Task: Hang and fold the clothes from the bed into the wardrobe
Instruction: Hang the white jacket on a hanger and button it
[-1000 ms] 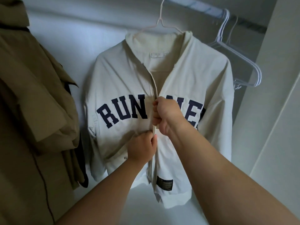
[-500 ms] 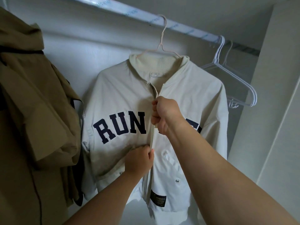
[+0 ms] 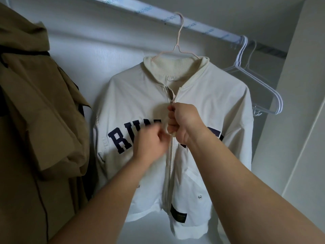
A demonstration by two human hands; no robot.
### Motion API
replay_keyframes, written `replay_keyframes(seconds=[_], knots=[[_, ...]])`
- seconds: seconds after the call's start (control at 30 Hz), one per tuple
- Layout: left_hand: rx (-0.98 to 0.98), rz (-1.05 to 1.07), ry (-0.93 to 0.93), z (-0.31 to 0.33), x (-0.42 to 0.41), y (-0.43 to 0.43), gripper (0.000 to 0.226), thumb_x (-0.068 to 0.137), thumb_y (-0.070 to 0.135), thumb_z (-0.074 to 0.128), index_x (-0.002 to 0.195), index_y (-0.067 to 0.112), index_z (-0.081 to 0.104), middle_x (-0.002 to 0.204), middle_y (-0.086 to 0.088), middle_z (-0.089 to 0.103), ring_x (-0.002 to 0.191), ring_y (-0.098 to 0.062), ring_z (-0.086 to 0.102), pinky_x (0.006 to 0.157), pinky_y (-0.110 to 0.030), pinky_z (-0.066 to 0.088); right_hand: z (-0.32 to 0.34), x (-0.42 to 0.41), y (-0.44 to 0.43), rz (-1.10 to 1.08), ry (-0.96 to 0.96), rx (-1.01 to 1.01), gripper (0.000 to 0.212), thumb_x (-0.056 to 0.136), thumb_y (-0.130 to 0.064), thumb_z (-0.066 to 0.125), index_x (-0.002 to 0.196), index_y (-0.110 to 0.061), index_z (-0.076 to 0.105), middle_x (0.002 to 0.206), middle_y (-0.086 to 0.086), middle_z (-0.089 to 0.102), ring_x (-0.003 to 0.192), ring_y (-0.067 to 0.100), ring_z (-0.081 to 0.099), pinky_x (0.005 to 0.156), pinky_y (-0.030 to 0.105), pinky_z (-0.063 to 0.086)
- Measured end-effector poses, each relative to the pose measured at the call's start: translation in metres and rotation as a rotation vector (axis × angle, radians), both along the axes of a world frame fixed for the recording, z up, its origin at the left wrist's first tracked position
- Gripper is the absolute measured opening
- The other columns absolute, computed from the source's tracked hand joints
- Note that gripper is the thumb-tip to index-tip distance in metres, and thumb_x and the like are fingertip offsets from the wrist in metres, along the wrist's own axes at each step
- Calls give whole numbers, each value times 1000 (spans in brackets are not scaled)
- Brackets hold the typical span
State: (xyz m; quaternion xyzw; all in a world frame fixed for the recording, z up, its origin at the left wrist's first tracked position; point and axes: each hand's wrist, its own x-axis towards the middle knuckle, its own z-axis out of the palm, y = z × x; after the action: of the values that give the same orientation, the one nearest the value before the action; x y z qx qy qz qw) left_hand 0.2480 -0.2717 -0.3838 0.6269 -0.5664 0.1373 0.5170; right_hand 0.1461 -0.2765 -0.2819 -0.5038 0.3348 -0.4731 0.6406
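Observation:
A cream jacket (image 3: 209,106) with dark blue letters across the chest hangs on a pale hanger (image 3: 177,44) from the wardrobe rail (image 3: 151,9). Its front zip is closed up to the upper chest, with the collar still parted above. My right hand (image 3: 182,122) pinches the zip pull just below the collar. My left hand (image 3: 149,143) is blurred, off the cloth, in front of the letters to the left of the zip, with fingers loosely curled and nothing in it.
A tan coat (image 3: 35,110) hangs at the left and fills that side. Several bare white hangers (image 3: 260,85) hang on the rail to the right of the jacket. A white wardrobe side panel (image 3: 302,103) stands at the far right.
My right hand has drawn the zip pull up from chest level to just below the collar. My left hand has let go of the jacket's lower front and lifted away.

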Motion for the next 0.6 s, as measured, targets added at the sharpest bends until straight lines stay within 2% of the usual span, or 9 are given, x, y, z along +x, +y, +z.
replay_keyframes(seconds=[0.07,0.13,0.17,0.23,0.3,0.33,0.47,0.53,0.6], knots=[[-353,-59,65,45,10,5,17,81,27,53,91,18,63,83,3,65,69,-23,61,67,-33,51,-4,-2,-1,17,-5,3,27,94,-4,36,71,-17,44,39,-7,31,32,9,18,35,14,16],[-479,-105,-69,92,22,6,27,82,14,60,109,15,65,108,-1,64,75,-14,56,78,-25,49,-7,-3,-3,22,12,6,27,97,-8,37,73,-17,45,40,-8,31,33,9,18,35,15,16],[-415,-157,-143,114,26,6,37,81,12,62,117,16,64,118,-1,60,77,-8,54,82,-20,46,-9,-3,-3,22,22,11,27,98,-10,38,73,-18,46,41,-8,31,33,9,18,35,15,16],[-120,-234,-298,145,33,5,45,81,14,67,125,24,65,128,5,59,86,4,54,88,-14,42,-10,-3,-4,18,32,13,26,99,-12,39,74,-18,47,41,-8,32,33,9,19,36,16,16],[120,-207,-465,162,36,4,34,82,24,72,115,29,73,122,9,66,103,0,59,96,-23,46,-10,-4,-4,13,39,4,26,98,-12,40,74,-17,48,41,-8,33,33,9,20,35,16,17],[187,-194,-506,166,38,4,26,82,29,73,108,30,76,115,11,70,104,-4,61,95,-27,48,-10,-5,-4,10,43,-3,26,98,-12,40,74,-16,49,40,-8,33,33,9,20,35,16,17],[268,-145,-596,175,31,1,11,81,38,73,88,30,78,81,15,69,82,-8,61,68,-27,47,-10,-4,-2,1,54,-20,24,97,-11,41,75,-16,49,39,-8,33,31,9,21,34,16,17],[257,-34,-620,178,26,-4,17,79,41,70,74,25,73,68,9,63,72,-16,59,58,-28,43,-10,-3,-1,-12,60,-23,23,97,-11,42,76,-15,50,39,-8,34,31,9,21,34,17,18],[241,58,-567,178,22,-13,23,74,37,65,60,18,63,59,4,56,65,-21,56,53,-26,34,-10,-3,1,-11,60,-27,22,96,-10,42,76,-15,49,39,-8,33,31,9,21,34,16,17]])
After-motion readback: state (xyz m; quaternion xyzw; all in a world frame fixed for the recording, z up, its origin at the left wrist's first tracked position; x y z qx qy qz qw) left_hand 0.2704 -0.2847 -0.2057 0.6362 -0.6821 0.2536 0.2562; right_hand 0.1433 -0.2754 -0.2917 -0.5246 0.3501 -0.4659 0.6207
